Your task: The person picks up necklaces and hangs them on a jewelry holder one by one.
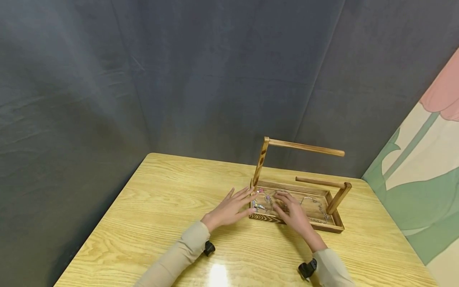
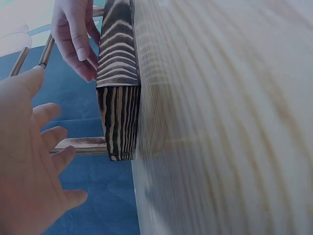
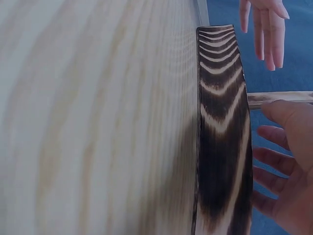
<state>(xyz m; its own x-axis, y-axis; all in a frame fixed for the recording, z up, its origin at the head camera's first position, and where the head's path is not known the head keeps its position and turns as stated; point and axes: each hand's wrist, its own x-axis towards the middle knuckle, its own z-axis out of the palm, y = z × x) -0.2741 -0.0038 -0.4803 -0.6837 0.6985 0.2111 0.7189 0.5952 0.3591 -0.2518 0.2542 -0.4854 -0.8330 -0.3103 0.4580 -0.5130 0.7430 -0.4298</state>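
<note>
A shallow wooden tray with dark burnt grain stands on the table, with a post and bar rising at each end. Chains and bracelets with colored beads lie inside it. My left hand is at the tray's left end, fingers spread and fairly straight, holding nothing visible. Over the tray's middle is my right hand, fingers slightly bent and pointing down toward the jewelry; whether the fingertips touch it cannot be told. In the left wrist view the left hand is spread beside the tray's end. The right wrist view shows the right hand loosely curved.
The taller bar overhangs the tray from its left post, and a lower bar extends from the right post. Light wood tabletop surrounds the tray. Dark grey curtain hangs behind, and a floral cloth is at the right.
</note>
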